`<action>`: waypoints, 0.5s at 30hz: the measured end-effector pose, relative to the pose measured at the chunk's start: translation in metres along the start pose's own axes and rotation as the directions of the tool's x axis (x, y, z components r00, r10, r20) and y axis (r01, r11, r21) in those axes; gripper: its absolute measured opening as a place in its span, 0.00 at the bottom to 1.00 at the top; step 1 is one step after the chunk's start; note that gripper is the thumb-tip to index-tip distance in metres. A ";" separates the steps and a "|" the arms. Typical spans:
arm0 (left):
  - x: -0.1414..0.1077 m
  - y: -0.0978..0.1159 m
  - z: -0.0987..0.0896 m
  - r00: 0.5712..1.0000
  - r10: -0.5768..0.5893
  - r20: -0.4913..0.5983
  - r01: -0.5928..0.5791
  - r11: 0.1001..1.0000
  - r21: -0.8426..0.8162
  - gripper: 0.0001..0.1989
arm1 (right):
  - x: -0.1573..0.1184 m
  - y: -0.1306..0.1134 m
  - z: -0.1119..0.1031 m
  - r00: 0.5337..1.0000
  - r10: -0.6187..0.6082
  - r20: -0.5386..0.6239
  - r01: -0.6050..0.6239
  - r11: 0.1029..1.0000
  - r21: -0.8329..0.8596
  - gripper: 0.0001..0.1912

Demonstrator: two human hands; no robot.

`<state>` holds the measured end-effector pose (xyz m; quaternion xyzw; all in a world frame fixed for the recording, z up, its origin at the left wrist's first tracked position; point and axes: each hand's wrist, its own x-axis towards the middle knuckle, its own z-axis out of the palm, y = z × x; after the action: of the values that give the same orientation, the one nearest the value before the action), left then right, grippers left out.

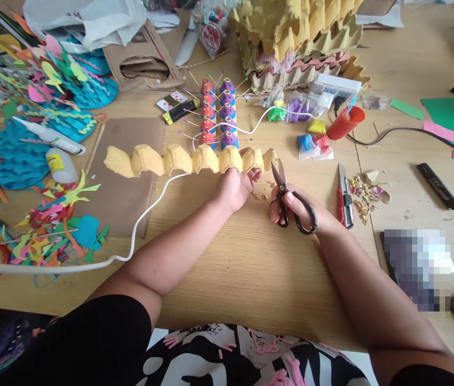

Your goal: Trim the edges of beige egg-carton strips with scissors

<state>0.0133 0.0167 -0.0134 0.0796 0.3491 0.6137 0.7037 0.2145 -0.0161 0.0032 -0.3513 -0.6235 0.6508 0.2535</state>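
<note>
A long strip of yellow egg-carton cups (178, 160) spans the middle of the view, held toward its right part by my left hand (235, 188), whose fingers are partly behind it. My right hand (291, 206) grips black-handled scissors (280, 187), their blades parted at the strip's right end. Small yellow scraps (260, 196) lie on the table between my hands. Just beyond the strip stand two rows of painted cups, one red and blue (208, 115), the other purple and blue (227, 115), with pins and sticks poking out.
A white cable (132, 241) crosses the wooden table (211, 268). Coloured paper scraps (66, 230) and cardboard (118, 166) lie left. On the right are a box cutter (345, 198), a red cup (343, 124) and a power strip (337, 84). Egg trays (291, 32) are stacked behind.
</note>
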 end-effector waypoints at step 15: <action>-0.010 -0.001 0.006 0.985 0.170 0.029 -0.172 0.970 0.169 0.20 | 0.002 -0.005 0.009 0.957 0.162 -0.240 -0.178 0.983 -0.047 0.37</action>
<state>0.0175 0.0090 -0.0058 0.1737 0.3875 0.6392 0.6411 0.2056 -0.0200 0.0076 -0.4864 -0.5786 0.6023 0.2565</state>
